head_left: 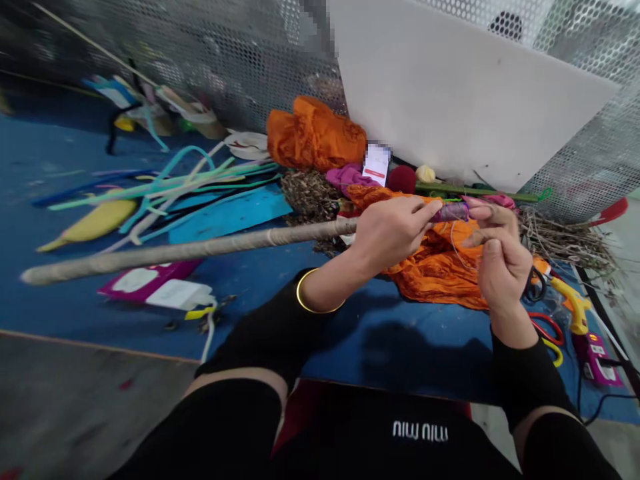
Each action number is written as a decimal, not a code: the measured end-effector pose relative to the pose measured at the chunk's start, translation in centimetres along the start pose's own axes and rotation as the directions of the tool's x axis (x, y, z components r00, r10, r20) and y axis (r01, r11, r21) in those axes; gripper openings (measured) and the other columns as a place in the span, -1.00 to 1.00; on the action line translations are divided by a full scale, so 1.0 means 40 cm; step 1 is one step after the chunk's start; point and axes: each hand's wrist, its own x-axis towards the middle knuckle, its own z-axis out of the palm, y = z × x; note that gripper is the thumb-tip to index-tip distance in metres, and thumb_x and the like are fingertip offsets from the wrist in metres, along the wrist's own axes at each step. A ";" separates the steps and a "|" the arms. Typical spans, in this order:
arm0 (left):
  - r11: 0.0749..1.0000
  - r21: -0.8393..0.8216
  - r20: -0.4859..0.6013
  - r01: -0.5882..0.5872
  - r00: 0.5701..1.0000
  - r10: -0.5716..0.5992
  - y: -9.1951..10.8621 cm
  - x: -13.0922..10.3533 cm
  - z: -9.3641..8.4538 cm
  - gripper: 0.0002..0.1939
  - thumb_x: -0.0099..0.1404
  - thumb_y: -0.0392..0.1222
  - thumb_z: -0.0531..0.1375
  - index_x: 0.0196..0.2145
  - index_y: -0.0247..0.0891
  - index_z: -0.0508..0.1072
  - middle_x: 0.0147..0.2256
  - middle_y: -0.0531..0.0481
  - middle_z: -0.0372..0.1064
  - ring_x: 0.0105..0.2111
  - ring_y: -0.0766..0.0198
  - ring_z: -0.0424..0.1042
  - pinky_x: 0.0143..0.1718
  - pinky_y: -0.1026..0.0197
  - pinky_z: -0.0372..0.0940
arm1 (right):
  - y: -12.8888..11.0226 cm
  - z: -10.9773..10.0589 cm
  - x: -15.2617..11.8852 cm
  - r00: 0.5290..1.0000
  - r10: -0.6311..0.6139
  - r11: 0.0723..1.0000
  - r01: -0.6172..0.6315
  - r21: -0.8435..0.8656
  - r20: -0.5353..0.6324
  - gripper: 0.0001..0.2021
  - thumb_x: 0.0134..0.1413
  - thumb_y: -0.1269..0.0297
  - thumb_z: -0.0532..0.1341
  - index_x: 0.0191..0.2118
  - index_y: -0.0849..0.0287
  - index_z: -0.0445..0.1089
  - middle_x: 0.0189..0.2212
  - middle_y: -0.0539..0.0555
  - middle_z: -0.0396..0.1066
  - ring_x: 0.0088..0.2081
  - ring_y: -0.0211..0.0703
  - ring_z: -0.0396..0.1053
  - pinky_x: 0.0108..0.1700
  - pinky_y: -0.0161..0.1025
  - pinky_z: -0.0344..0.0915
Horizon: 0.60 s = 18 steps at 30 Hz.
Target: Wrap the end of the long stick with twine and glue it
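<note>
A long, pale stick (pixel 215 248) with a wrapped surface slants across the table, and my left hand (pixel 387 230) is closed around it near its right end. Purple wrapping (pixel 451 212) covers that end, just beyond my left fingertips. My right hand (pixel 503 250) is beside the wrapped end, its fingers curled and the thumb pressed in. A thin, pale thread (pixel 456 248) loops below the stick toward my right fingers, which appear to pinch it; the exact grip is partly hidden. Under both hands lies crumpled orange cloth (pixel 435 273).
Long coloured strips (pixel 165 190) and a yellow banana-shaped thing (pixel 97 223) lie on the left. A phone (pixel 377 165) leans at the back by an orange bundle (pixel 315 137). Dried twigs (pixel 565 237), a yellow glue gun (pixel 575 307) and scissors (pixel 553 340) are at right.
</note>
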 end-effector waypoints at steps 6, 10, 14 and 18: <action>0.994 0.014 -0.093 -0.104 0.990 0.105 0.029 -0.012 0.019 -0.65 0.48 -0.21 0.06 0.12 -0.27 0.49 -0.23 -0.11 0.58 -0.32 0.15 0.53 -0.39 0.18 0.25 | 0.022 0.064 -0.011 0.981 0.191 0.852 -0.148 0.503 -0.036 -0.53 0.36 0.06 0.15 -0.60 0.10 0.27 -0.67 -0.08 0.12 -0.61 -0.27 0.21 -0.30 -0.11 0.41; 0.995 -0.057 -0.093 -0.087 0.992 0.081 0.033 -0.016 0.017 -0.61 0.51 -0.12 0.03 0.11 -0.36 0.48 -0.17 -0.17 0.60 -0.26 0.12 0.57 -0.30 0.16 0.34 | -0.004 0.067 -0.011 0.962 0.267 0.831 -0.196 0.520 -0.064 -0.47 0.28 0.05 0.22 -0.65 0.13 0.11 -0.70 -0.11 -0.04 -0.67 -0.34 -0.02 -0.45 -0.20 0.17; 0.989 -0.133 -0.057 -0.069 0.996 0.062 0.031 -0.016 0.007 -0.60 0.51 -0.09 0.00 0.03 -0.36 0.51 -0.21 -0.17 0.60 -0.26 0.10 0.58 -0.31 0.16 0.35 | -0.024 0.074 -0.020 0.960 0.269 0.842 -0.194 0.503 -0.081 -0.49 0.28 0.10 0.22 -0.66 0.14 0.12 -0.71 -0.12 -0.04 -0.66 -0.36 -0.04 -0.40 -0.19 0.17; 0.983 -0.181 -0.032 -0.032 0.999 0.026 0.030 -0.017 -0.004 -0.62 0.48 -0.09 0.02 0.00 -0.31 0.53 -0.22 -0.15 0.60 -0.27 0.10 0.57 -0.33 0.17 0.32 | -0.018 0.085 -0.033 0.966 0.234 0.863 -0.155 0.480 -0.108 -0.50 0.30 0.13 0.20 -0.66 0.13 0.15 -0.72 -0.11 -0.02 -0.66 -0.34 -0.01 -0.40 -0.18 0.19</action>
